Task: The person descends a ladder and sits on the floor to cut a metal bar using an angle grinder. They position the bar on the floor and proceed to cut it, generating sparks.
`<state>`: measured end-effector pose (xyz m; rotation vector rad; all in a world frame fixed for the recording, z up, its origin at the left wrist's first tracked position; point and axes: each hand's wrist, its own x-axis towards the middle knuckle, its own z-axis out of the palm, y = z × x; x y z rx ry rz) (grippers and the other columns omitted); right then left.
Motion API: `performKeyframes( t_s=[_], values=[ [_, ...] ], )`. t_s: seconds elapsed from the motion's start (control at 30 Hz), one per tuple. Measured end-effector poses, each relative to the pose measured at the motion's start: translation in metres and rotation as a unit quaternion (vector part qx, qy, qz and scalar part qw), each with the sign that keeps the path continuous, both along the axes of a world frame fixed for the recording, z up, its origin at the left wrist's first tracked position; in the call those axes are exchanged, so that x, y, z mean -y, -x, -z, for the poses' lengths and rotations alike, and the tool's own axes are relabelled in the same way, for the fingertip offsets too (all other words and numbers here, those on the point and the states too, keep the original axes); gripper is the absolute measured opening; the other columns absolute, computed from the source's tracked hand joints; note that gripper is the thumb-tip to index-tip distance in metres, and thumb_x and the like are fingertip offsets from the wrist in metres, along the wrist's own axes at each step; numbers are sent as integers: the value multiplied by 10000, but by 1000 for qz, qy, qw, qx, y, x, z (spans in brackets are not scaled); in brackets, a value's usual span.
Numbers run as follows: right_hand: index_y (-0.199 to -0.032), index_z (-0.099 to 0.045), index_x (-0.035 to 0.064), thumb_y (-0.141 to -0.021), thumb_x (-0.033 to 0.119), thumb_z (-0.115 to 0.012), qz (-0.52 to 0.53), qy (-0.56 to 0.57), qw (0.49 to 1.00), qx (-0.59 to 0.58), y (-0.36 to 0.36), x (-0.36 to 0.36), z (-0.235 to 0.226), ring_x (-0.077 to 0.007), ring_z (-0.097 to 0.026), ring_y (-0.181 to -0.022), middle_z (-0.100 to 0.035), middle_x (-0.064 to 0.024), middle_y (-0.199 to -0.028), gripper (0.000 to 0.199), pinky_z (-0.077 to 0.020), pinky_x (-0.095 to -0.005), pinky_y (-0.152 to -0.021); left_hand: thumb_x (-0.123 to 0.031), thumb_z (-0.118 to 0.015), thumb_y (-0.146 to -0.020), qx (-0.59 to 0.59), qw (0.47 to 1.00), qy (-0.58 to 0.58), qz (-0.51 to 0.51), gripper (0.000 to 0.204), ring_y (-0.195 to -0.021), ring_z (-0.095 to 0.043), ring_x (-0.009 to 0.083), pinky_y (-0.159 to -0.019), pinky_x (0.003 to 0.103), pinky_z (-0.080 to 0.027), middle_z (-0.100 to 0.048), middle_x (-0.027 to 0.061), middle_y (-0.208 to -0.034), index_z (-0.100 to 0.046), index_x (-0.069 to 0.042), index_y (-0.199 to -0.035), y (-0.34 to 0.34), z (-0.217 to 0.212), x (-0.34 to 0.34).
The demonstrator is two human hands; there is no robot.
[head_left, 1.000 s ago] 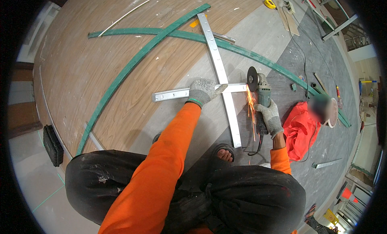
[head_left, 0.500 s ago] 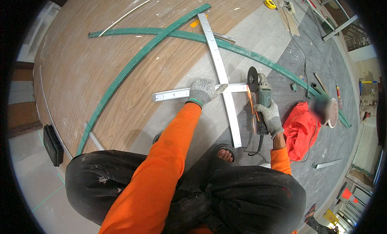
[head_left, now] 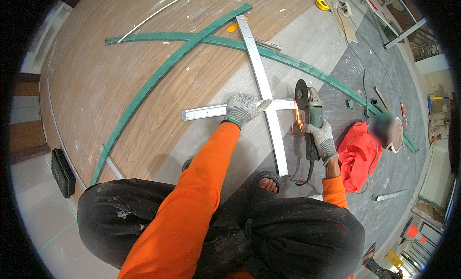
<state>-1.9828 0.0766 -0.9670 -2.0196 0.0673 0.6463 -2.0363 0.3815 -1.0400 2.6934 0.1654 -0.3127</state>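
Note:
My left hand, in a grey knit glove, is closed on a short silver metal channel, its thumb pointing right. That channel crosses a longer silver channel lying lengthwise on the floor. In my gloved right hand is a green-grey angle grinder, held by its body with the cord trailing below. The grinder's dark disc meets the right end of the short channel. Orange sparks fall from there toward me.
Two long green strips cross on the floor beyond my hands. Red cloth lies to the right, beside a blurred patch and a pale round rim. Cables run along the right. A yellow tape measure and black case lie farther off.
The spark stream has changed shape, now shorter and more bunched below the disc. My hands, the grinder and both channels hold nearly the same places.

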Motion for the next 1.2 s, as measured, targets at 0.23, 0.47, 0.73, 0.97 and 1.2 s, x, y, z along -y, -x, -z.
performKeyframes(
  t_s=[0.23,0.47,0.73,0.97,1.2],
  values=[
    [-1139,-639,-15,-786,197,-808,4,7,1000,2,1,-2,-5,-167,-634,-734,-677,-73,-882,445,-541,-334,-684,-740,-386,-1006,2,1000,-2,-14,801,-843,-752,362,-830,500,-574,-762,226,-889,-805,-60,-950,1,0,1],
    [-1175,-645,-13,-793,209,-813,-4,10,1000,13,-1,0,1,-172,-651,-751,-697,-90,-928,473,-550,-349,-679,-738,-385,-1008,-6,1000,5,-14,809,-875,-752,367,-864,492,-569,-763,230,-899,-801,-47,-950,0,0,1],
    [-1195,-639,-25,-794,212,-802,-3,39,999,15,-1,-2,-2,-183,-655,-778,-700,-101,-944,494,-551,-348,-714,-730,-374,-1015,-13,1000,10,-13,812,-899,-757,366,-885,486,-569,-763,242,-916,-813,-47,-987,2,-12,1],
    [-1194,-635,-29,-800,218,-784,-6,28,999,17,0,-2,-4,-186,-644,-769,-698,-106,-951,488,-548,-348,-725,-737,-357,-1015,-25,1000,12,-6,828,-889,-758,367,-862,488,-578,-762,244,-913,-813,-46,-979,-1,-10,0],
    [-1204,-629,-15,-803,186,-776,-7,65,998,22,3,-10,-20,-165,-610,-759,-670,-61,-924,472,-526,-326,-705,-736,-360,-1017,-14,1000,4,-15,816,-872,-754,368,-850,494,-572,-757,237,-882,-801,-54,-940,-1,-2,2]
  ],
)
